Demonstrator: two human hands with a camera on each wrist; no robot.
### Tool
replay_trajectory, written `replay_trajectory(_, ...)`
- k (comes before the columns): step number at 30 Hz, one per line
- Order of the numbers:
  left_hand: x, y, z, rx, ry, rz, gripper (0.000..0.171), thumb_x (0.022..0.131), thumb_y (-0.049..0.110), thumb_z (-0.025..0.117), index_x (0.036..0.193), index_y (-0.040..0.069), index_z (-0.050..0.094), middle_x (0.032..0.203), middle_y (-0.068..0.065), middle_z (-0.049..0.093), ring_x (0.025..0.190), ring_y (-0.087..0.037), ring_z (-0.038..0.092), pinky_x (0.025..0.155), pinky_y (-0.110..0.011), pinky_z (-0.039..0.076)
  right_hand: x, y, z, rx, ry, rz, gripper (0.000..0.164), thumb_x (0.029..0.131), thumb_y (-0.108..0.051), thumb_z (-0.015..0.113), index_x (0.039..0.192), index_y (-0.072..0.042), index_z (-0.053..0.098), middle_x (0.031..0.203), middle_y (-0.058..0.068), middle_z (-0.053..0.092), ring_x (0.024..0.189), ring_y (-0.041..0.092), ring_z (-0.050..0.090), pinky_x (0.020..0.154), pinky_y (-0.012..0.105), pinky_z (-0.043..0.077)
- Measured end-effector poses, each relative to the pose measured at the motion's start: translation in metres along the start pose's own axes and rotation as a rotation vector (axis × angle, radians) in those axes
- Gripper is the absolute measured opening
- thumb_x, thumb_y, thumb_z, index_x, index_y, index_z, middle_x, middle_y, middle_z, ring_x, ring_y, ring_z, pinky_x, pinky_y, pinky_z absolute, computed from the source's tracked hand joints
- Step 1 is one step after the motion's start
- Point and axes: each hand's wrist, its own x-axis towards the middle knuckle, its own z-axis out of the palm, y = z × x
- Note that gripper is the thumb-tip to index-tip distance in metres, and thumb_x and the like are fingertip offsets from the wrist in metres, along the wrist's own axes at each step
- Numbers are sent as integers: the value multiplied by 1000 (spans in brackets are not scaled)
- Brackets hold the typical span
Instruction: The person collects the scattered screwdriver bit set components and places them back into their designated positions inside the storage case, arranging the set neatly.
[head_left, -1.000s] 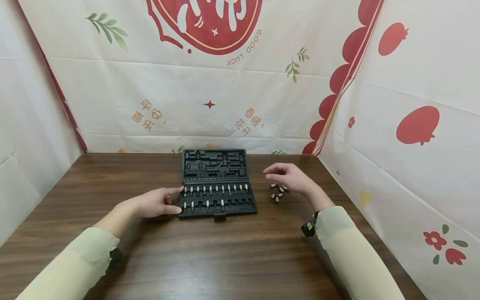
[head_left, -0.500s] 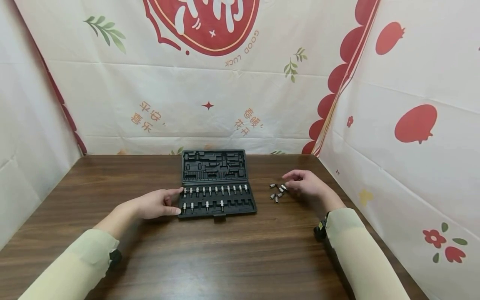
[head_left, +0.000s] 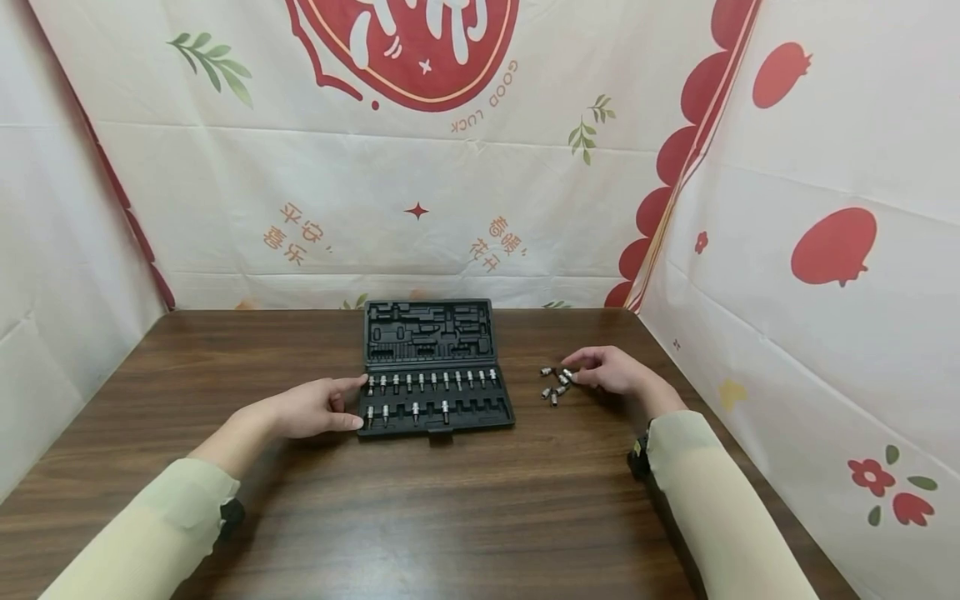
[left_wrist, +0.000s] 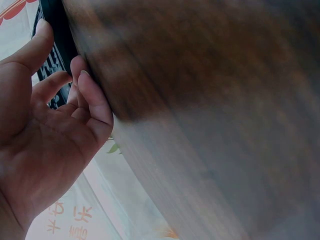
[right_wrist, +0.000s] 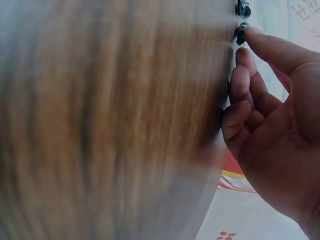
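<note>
The open black rectangular plastic case [head_left: 427, 365] lay on the brown wood-grain table [head_left: 420, 517], its long axis running from nine to three o'clock and its moulded black lid [head_left: 429, 329] folded back toward twelve. It lay at three o'clock from the person's left hand [head_left: 311, 408], whose thumb and forefinger, spread apart, rested against its nine-o'clock edge. From the right hand [head_left: 611, 371] the case lay at nine o'clock, well apart. Short cylindrical silver-and-black metal sockets [head_left: 422, 382] sat in it in two rows, a long far row and four in the near one. Between case and right hand lay a loose cluster of similar metal sockets [head_left: 554, 400], toward eight to nine o'clock from that hand, much the nearer one; their axes pointed differing ways. One loose socket [right_wrist: 241, 35] touched the right thumb; whether the fingers had pinched it, I could not tell.
</note>
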Motion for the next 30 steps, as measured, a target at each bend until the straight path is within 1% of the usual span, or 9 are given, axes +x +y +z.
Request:
replay_trajectory(2, 0, -1, 0, 0, -1, -4, 84, 103, 33, 79, 169, 0, 38, 83, -3, 57, 76, -16, 51, 77, -36, 43, 2, -1, 1, -34, 3, -6, 31, 105, -16, 72, 134, -11, 77, 95, 6, 66, 86, 20, 60, 78, 36, 50)
replay_trajectory(5, -1, -1, 0, 1, 0, -4, 84, 103, 33, 79, 169, 0, 38, 84, -3, 58, 75, -16, 51, 77, -35, 43, 4, -3, 1, -54, 5, -13, 30, 104, -15, 73, 133, -10, 77, 93, 5, 65, 85, 19, 60, 78, 35, 50)
replay_trajectory(12, -2, -1, -1, -3, 0, -3, 84, 103, 33, 78, 169, 0, 38, 83, -3, 57, 74, -16, 50, 75, -35, 42, 4, -3, 2, -51, 23, 2, 27, 101, -13, 78, 127, -5, 74, 83, 3, 62, 77, 17, 59, 69, 32, 48)
replay_trajectory(14, -1, 0, -1, -9, -3, -13, 84, 104, 33, 78, 170, 2, 38, 83, -3, 57, 73, -16, 49, 75, -34, 42, 3, -3, 1, -47, 29, 9, 26, 101, -12, 78, 125, -5, 73, 83, 3, 62, 76, 18, 59, 66, 33, 48)
replay_trajectory(19, -1, 1, -1, -11, -2, -14, 84, 103, 33, 79, 170, 2, 38, 83, -3, 58, 73, -16, 49, 74, -34, 42, 0, -1, 0, -29, 46, 22, 22, 102, -11, 75, 123, -7, 70, 84, 4, 63, 76, 19, 60, 63, 34, 48)
replay_trajectory(25, -1, 1, 0, -17, -4, -7, 84, 103, 32, 79, 170, 2, 38, 83, -3, 57, 72, -16, 48, 73, -35, 42, -3, 2, -3, -35, 50, -2, 22, 107, -9, 68, 127, -3, 66, 89, 8, 67, 79, 19, 65, 71, 33, 53)
replay_trajectory(30, -1, 1, -1, -7, -3, -6, 83, 103, 32, 79, 170, 1, 38, 83, -3, 56, 72, -16, 48, 74, -35, 41, -6, -1, -5, 0, 48, -6, 31, 110, -12, 62, 141, -7, 66, 98, 12, 67, 85, 22, 65, 77, 35, 55)
